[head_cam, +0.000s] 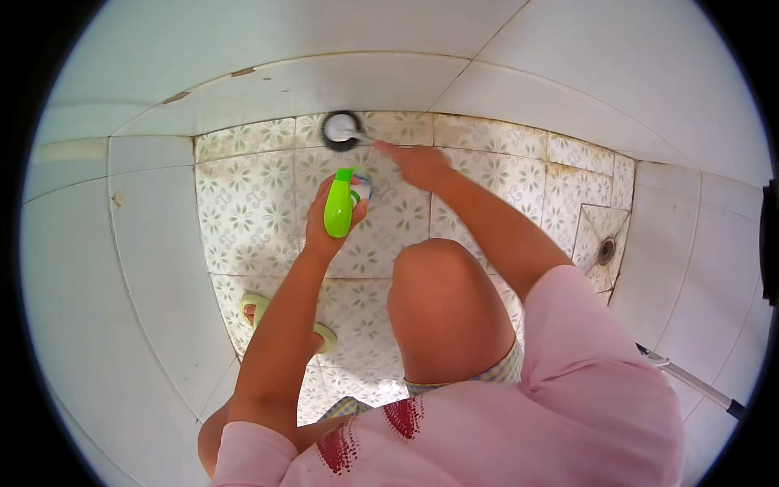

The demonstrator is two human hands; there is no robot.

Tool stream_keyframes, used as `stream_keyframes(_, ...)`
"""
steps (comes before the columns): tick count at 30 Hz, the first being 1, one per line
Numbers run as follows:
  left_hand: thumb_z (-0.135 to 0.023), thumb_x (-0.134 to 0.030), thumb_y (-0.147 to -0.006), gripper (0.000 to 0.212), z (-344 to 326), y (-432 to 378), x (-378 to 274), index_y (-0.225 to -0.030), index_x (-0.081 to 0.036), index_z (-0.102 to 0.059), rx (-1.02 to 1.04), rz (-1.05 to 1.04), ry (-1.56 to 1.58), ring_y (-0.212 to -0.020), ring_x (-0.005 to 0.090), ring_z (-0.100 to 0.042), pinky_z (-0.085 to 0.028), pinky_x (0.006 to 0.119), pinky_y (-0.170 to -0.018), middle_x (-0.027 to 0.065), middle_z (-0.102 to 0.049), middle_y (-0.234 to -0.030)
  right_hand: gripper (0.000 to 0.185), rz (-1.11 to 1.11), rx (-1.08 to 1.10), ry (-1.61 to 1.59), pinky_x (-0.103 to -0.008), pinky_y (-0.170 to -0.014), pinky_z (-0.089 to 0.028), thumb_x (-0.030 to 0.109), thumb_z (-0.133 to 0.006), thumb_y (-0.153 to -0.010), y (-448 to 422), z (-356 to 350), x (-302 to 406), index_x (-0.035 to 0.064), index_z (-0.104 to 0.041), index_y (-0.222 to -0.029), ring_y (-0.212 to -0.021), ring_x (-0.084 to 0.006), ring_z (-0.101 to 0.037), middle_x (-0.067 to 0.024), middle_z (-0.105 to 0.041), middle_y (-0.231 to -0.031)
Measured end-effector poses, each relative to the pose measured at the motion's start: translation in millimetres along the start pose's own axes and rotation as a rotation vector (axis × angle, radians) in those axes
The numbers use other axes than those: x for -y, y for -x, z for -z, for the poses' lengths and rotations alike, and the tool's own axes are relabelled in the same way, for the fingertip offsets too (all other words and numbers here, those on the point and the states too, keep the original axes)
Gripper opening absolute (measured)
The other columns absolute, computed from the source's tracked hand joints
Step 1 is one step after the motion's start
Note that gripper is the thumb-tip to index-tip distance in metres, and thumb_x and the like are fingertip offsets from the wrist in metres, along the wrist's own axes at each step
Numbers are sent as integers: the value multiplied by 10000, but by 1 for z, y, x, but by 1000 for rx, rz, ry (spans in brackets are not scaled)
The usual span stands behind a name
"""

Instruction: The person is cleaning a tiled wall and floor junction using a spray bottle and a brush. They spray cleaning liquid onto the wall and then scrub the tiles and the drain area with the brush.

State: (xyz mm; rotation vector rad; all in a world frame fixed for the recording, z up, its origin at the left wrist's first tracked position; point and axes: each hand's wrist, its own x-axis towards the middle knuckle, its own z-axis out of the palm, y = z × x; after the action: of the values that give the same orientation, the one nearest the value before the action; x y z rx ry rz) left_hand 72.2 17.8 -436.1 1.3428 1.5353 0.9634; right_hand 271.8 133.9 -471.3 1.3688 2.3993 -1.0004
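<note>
My left hand (pixel 322 222) is closed around a bright green plastic bottle (pixel 338 210) with a green cap, held above the floor. Part of a white and blue label shows at the bottle's right side. In my right hand (pixel 420 164) is the thin white handle of a round scrub brush (pixel 341 128). Its white head is ringed with dark bristles and sits at the floor's far edge, by the base of the wall. The brush and my right hand look slightly blurred. I cannot tell whether the bristles press on the floor tile or the wall.
Patterned floor tiles (pixel 255 219) show brownish stains along the far edge. Pale tiled walls (pixel 365 82) enclose the space on the far side, left and right. A round drain (pixel 606 251) lies at the right. A metal pole (pixel 694 378) leans at the lower right. My feet wear light green slippers (pixel 258 302).
</note>
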Motion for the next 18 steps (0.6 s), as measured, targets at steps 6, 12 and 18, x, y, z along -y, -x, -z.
stream_keyframes(6,-736,-149,-763,365,4,3,-4,-1093,-83,-595,2,-11,-27,-1020,273,-594,-483,345,-861,104,-583,-1150,791,-275,103,102,-459,-691,-511,33,-478,-820,91,29,-89,389,-207,-1473,-751,-347,-641,-189,-642,-814)
stream_keyframes(12,-739,-133,-757,368,-1,-3,-9,-1091,-78,-594,37,36,28,-1027,278,-590,-479,344,-873,114,-581,-1152,755,-47,34,7,-455,-721,-516,49,-497,-804,-9,-1,13,373,-287,-1453,-822,-360,-639,-195,-642,-914)
stream_keyframes(18,-737,-133,-760,360,7,2,-4,-1088,-81,-597,5,-9,5,-1018,274,-594,-481,340,-868,114,-583,-1144,740,-164,85,52,-438,-653,-520,66,-478,-861,67,16,-79,397,-220,-1471,-729,-327,-651,-166,-665,-841)
